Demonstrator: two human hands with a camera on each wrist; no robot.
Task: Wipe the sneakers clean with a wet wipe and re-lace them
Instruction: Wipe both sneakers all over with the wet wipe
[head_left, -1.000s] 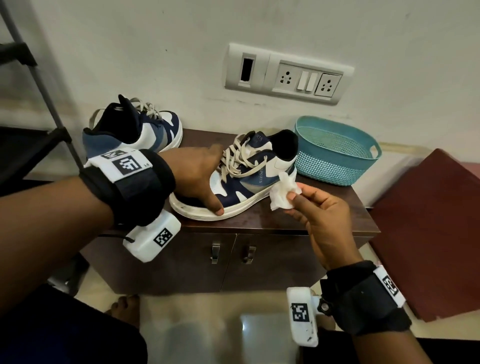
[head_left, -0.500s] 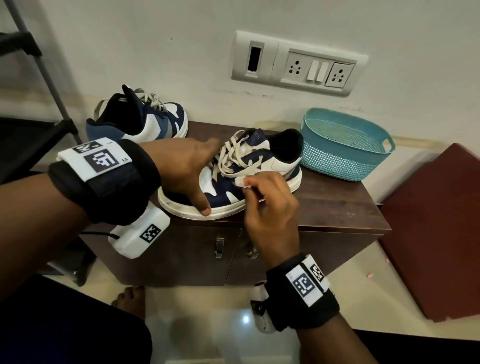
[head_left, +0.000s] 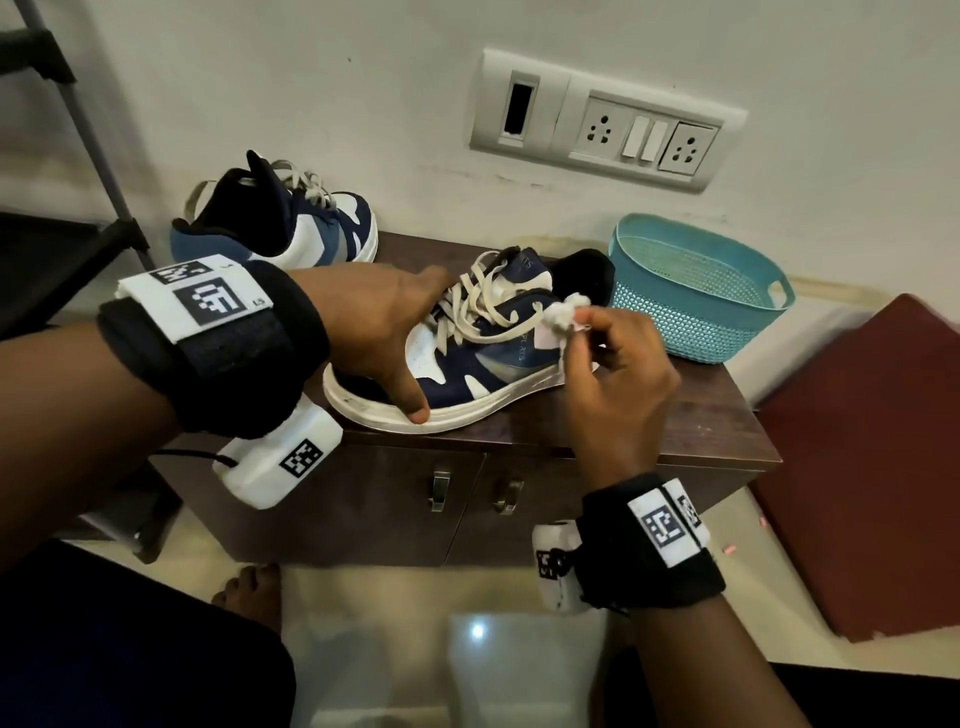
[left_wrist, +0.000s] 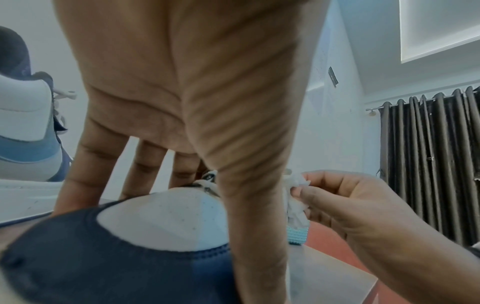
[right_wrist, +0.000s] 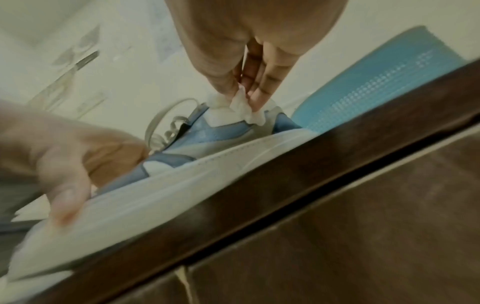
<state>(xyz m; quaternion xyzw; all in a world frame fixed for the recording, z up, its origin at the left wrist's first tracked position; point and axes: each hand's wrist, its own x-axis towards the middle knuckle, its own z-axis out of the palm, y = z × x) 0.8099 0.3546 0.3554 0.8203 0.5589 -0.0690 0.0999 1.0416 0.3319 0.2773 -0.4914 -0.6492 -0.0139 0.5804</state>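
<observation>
Second sneaker (head_left: 275, 218) — far left of the cabinet top (head_left: 691, 415), laced, untouched. Left hand (head_left: 374, 327) — we spread it over the near sneaker (head_left: 467, 374), thumb on the sole, pinning it. Right hand (head_left: 613, 374) — pinches the wadded wet wipe (head_left: 563, 317) against the sneaker's white heel-side panel. Basket (head_left: 696, 291) — just right of the heel. Step, as we judge it: wiping; next, short firm strokes along the side, laces afterwards.

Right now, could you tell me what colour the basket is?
Teal basket, clearest in the head view.
</observation>
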